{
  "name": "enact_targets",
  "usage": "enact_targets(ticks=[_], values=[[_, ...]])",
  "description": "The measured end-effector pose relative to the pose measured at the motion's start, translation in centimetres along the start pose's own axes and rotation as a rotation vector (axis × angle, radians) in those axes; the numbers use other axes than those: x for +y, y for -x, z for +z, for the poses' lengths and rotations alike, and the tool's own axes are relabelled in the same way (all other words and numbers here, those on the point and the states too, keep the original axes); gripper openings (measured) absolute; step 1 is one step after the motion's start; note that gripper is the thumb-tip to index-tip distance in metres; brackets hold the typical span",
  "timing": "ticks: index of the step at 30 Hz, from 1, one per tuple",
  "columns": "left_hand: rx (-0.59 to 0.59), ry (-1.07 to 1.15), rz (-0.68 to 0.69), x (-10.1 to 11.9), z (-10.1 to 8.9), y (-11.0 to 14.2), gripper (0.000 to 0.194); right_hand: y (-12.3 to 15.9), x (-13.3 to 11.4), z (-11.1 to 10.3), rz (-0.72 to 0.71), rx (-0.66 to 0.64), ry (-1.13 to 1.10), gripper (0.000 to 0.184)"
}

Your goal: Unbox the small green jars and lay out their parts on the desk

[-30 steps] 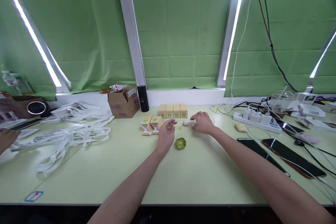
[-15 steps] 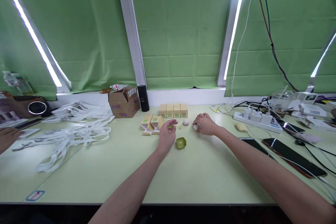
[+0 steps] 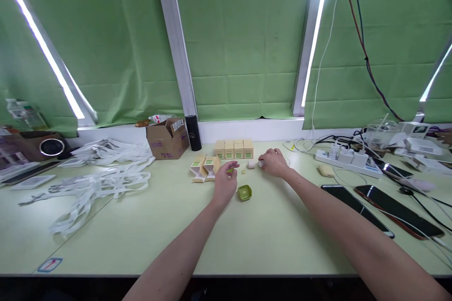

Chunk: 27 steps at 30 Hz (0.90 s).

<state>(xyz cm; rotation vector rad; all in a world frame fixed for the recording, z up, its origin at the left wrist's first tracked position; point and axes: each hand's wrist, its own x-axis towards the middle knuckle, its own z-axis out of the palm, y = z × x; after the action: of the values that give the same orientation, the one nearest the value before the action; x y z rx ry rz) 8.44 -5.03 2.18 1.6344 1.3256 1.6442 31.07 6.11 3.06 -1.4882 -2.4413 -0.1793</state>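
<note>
My left hand is closed on a small green piece, mostly hidden by the fingers. My right hand has its fingers curled round a small white piece, only the end of which shows. Just left of it a small whitish cylinder stands on the table. A tiny yellowish piece lies between the hands. Nearer me is a shallow green square dish. Two opened cardboard boxes are beside my left hand, and a row of small closed boxes stands behind.
White straps are heaped on the left, near a brown carton and a black cylinder. To the right are a power strip, a beige oval object, phones and tangled cables.
My right hand has picked up the white piece, drawn it nearer me, then moved it back beside the whitish cylinder. My left hand stays nearly still. Another person's hand has left the left edge.
</note>
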Motion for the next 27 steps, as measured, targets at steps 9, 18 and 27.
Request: enact_targets(ticks=[9,18,27], values=[[0.009,0.031,-0.013,-0.2,0.1,0.0,0.027,0.0,-0.5,0.1,0.011,0.038,-0.009,0.048],[0.001,-0.031,-0.003,-0.1,0.0,0.0,0.028,-1.0,-2.9,0.6,-0.033,0.075,-0.013,0.028],[0.016,0.046,0.004,-0.3,0.1,-0.1,0.027,-0.9,-2.6,1.1,-0.008,0.090,-0.001,0.030]])
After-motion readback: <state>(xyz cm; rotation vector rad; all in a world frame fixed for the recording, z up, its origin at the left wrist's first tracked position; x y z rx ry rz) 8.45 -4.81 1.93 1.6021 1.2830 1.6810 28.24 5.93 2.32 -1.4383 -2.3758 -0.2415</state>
